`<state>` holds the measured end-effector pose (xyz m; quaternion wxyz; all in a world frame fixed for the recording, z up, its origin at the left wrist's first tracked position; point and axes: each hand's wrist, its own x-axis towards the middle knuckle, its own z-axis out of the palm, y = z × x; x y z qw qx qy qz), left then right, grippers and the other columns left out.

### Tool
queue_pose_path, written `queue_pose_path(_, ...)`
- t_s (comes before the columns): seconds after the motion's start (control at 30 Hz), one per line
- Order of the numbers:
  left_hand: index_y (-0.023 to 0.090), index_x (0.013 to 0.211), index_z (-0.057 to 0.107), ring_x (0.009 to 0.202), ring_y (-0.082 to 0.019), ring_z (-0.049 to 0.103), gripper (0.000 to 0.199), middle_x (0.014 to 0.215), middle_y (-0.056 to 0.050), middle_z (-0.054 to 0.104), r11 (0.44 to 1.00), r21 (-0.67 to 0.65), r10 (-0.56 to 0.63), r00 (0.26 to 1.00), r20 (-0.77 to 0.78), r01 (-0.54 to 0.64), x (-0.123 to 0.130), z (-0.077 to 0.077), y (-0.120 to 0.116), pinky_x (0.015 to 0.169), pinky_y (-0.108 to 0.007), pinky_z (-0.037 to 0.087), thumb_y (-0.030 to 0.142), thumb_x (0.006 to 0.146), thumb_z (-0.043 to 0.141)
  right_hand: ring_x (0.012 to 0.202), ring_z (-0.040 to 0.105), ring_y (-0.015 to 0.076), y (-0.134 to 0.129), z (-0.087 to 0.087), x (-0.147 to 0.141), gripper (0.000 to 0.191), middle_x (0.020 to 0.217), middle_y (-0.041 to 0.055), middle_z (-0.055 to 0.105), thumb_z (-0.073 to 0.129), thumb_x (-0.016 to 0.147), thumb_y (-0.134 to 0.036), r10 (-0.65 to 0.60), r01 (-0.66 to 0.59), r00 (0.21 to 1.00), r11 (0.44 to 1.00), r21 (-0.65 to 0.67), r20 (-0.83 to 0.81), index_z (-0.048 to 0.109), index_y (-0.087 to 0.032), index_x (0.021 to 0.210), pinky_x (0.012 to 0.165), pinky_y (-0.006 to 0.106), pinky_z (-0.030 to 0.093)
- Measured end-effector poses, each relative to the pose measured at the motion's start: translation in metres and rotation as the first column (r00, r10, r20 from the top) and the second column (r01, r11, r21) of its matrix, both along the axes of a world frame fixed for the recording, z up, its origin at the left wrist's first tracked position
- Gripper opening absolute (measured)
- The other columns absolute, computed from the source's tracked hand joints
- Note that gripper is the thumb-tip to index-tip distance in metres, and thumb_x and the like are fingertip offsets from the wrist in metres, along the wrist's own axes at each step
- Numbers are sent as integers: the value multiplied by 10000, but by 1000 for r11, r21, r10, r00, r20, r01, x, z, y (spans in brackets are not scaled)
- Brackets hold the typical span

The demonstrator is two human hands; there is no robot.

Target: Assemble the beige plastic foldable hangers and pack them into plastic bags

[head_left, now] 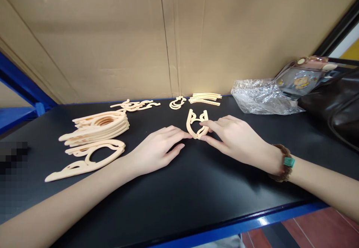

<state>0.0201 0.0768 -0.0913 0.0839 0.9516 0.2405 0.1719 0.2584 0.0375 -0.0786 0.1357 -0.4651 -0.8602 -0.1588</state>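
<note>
A cream plastic folding hanger (pixel 189 125) lies on the black tabletop in a folded U shape, its rounded end towards me. My right hand (pixel 234 137) grips its right side, index finger on the arm and thumb at the lower edge. My left hand (pixel 158 149) rests palm down to the left, fingers stretched out and thumb apart. The index fingertip of that hand touches the hanger's lower left edge. Behind the hanger lie a few loose hook pieces (pixel 176 104) and a small stack of thin cream strips (pixel 204 97).
Folded hangers are piled (pixel 95 130) at the left, with another folded hanger (pixel 84 169) in front. Loose curved arms (pixel 136 105) lie behind them. A clear plastic bag (pixel 260 96) and a dark bag (pixel 333 98) occupy the right. Cardboard (pixel 117 38) stands behind the table.
</note>
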Motion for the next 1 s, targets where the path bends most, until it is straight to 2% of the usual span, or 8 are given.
queue_pose_path(0.13,218,1215,525,1089,-184,540,294,1180,-43,607,999,38,-28,999,-19,29,1,2,-2,940,-332,447,186,960,382,779,618,248,0,-2,-2,348,874,90,674,462,957,-397,-16,15,1000,999,34,17,580,-123,1136,746,365,432)
queue_pose_path(0.27,214,1193,533,1094,-195,525,283,1183,-49,594,997,82,4,1000,-20,-3,1,2,-2,959,-344,426,184,960,374,850,604,249,1,-5,0,328,951,91,639,479,950,-403,-17,18,999,1000,-20,37,614,-150,1110,783,382,441)
queue_pose_path(0.43,212,1199,523,1098,-207,510,286,1180,-57,578,987,107,113,992,53,-118,1,0,-1,949,-363,424,183,948,391,889,603,213,4,-4,5,263,1062,66,602,486,952,-381,83,-89,996,981,-171,-43,622,-219,1108,808,363,469)
queue_pose_path(0.6,210,1222,491,1153,-225,475,312,1233,-72,547,990,99,97,994,59,-102,1,2,-2,979,-388,397,192,915,440,947,601,227,4,0,4,355,1084,78,617,519,922,-460,178,-204,977,943,-263,-121,573,-174,1124,844,379,466)
queue_pose_path(0.67,214,1232,483,1185,-229,456,325,1253,-68,542,993,90,76,996,43,-80,2,4,-3,1004,-387,376,239,908,479,952,594,232,3,0,2,373,1068,82,622,548,905,-460,213,-240,969,937,-255,-128,550,-161,1128,837,378,460)
queue_pose_path(0.8,215,1248,483,1243,-254,425,394,1298,-79,528,996,82,36,999,23,-37,2,6,-4,1037,-405,351,385,895,529,908,592,209,1,-1,-1,244,1015,62,626,575,912,-332,240,-278,957,916,-289,-161,533,-173,1092,801,344,449)
queue_pose_path(0.93,203,1316,439,1290,-279,392,639,1385,-106,468,994,105,8,1000,-21,-6,0,4,-2,1067,-422,318,577,820,590,908,567,189,2,-1,0,206,1017,51,606,573,910,-263,269,-333,938,875,-351,-218,508,-178,1085,809,325,439)
queue_pose_path(1.0,199,1345,405,1272,-277,415,712,1388,-109,470,995,100,9,999,-47,-4,0,3,-2,1057,-414,328,612,798,597,918,556,180,4,-2,1,216,1028,47,596,586,899,-243,286,-367,924,851,-376,-254,501,-178,1087,816,312,438)
